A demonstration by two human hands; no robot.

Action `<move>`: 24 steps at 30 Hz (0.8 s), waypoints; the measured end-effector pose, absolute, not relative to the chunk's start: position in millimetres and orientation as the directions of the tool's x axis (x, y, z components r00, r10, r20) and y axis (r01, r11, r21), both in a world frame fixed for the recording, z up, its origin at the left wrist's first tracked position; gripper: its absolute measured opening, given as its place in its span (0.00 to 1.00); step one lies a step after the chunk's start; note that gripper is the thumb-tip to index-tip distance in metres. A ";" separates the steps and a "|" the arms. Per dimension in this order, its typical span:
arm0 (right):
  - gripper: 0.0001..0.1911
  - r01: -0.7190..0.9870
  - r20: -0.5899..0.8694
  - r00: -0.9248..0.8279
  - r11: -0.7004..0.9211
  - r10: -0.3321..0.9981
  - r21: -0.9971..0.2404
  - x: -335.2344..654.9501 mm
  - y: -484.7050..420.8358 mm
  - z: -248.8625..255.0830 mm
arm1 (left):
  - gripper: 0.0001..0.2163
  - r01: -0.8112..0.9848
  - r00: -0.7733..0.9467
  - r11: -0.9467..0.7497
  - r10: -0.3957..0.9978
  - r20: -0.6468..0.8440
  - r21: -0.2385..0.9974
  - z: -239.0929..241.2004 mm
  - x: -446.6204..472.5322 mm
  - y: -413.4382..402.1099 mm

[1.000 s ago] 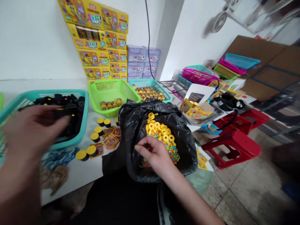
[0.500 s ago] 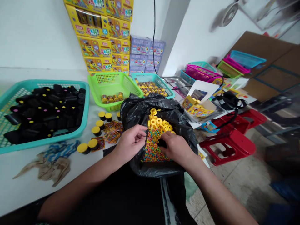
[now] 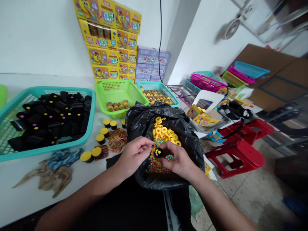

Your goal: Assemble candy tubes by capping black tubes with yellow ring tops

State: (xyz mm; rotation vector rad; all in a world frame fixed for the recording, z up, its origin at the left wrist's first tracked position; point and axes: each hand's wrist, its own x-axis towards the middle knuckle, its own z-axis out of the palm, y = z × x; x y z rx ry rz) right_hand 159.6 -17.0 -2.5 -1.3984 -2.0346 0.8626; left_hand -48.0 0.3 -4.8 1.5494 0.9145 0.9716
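A black plastic bag (image 3: 144,120) sits open on my lap, full of small coloured candy beads (image 3: 156,165) with yellow rings (image 3: 165,131) on top. My right hand (image 3: 176,158) is closed around a small black tube (image 3: 159,152) with beads showing at its mouth, just above the candy. My left hand (image 3: 134,154) is pinched right beside the tube's mouth; what its fingertips hold is too small to tell.
On the white table, a teal basket (image 3: 90,106) holds several black tubes. Yellow-capped tubes (image 3: 101,138) and sticker cards (image 3: 115,142) lie beside the bag. A green basket (image 3: 117,88), a teal tray of filled tubes (image 3: 156,95), stacked yellow boxes (image 3: 108,41), a rag (image 3: 50,171) and red stools (image 3: 237,154) surround me.
My left hand came from the teal basket to the bag. My right hand dipped a black tube into the candy and has lifted it, with beads in its mouth.
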 end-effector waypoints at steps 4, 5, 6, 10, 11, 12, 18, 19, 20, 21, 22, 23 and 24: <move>0.11 0.422 0.221 -0.228 0.301 0.948 -0.855 157.6 -27.8 -3.5 | 0.16 0.069 0.507 -0.239 0.844 0.172 0.969 1.2 -42.0 -3.6; 0.10 0.416 0.247 -0.217 0.319 0.944 -0.851 156.3 -29.3 -3.7 | 0.17 0.059 0.531 -0.232 0.831 0.166 0.971 2.3 -39.3 -4.2; 0.10 0.419 0.273 -0.212 0.340 0.938 -0.842 155.6 -30.1 -3.4 | 0.17 0.048 0.541 -0.218 0.826 0.158 0.975 3.0 -36.5 -4.3; 0.08 0.545 0.292 -0.234 0.374 0.927 -0.751 165.4 -23.6 4.8 | 0.15 -0.025 0.507 -0.069 0.859 0.072 0.997 2.7 -27.9 -0.8; 0.09 0.620 0.251 -0.236 0.344 0.939 -0.705 171.8 -19.2 8.1 | 0.15 -0.048 0.486 -0.014 0.873 0.036 0.999 2.2 -27.1 0.7; 0.09 0.710 0.200 -0.222 0.299 0.954 -0.638 179.2 -14.0 11.3 | 0.16 -0.067 0.463 0.033 0.886 0.002 0.997 1.8 -26.7 2.0; 0.06 0.947 0.009 -0.177 0.173 0.984 -0.271 200.7 8.5 13.1 | 0.15 -0.105 0.400 0.098 0.915 -0.048 0.990 -0.2 -28.3 3.6; 0.07 0.946 -0.035 -0.217 0.201 0.976 -0.254 196.3 8.5 10.2 | 0.15 -0.107 0.406 0.099 0.913 -0.047 0.989 -0.3 -28.6 3.3; 0.09 0.945 -0.076 -0.248 0.224 0.966 -0.237 190.5 7.6 6.8 | 0.15 -0.110 0.410 0.098 0.911 -0.045 0.989 -0.4 -28.8 3.0; 0.11 0.947 -0.111 -0.265 0.236 0.958 -0.220 184.2 6.4 3.4 | 0.15 -0.113 0.413 0.096 0.910 -0.041 0.989 -0.3 -29.1 2.8; 0.12 0.950 -0.136 -0.267 0.237 0.954 -0.203 178.1 5.2 0.1 | 0.15 -0.117 0.416 0.094 0.909 -0.037 0.989 -0.2 -29.4 2.6; 0.12 0.955 -0.153 -0.259 0.229 0.954 -0.189 173.2 4.2 -2.8 | 0.15 -0.120 0.419 0.093 0.907 -0.035 0.988 0.0 -29.8 2.5; 0.12 0.960 -0.162 -0.246 0.216 0.956 -0.181 169.9 3.8 -5.2 | 0.15 -0.119 0.425 0.092 0.904 -0.033 0.989 0.3 -30.2 2.4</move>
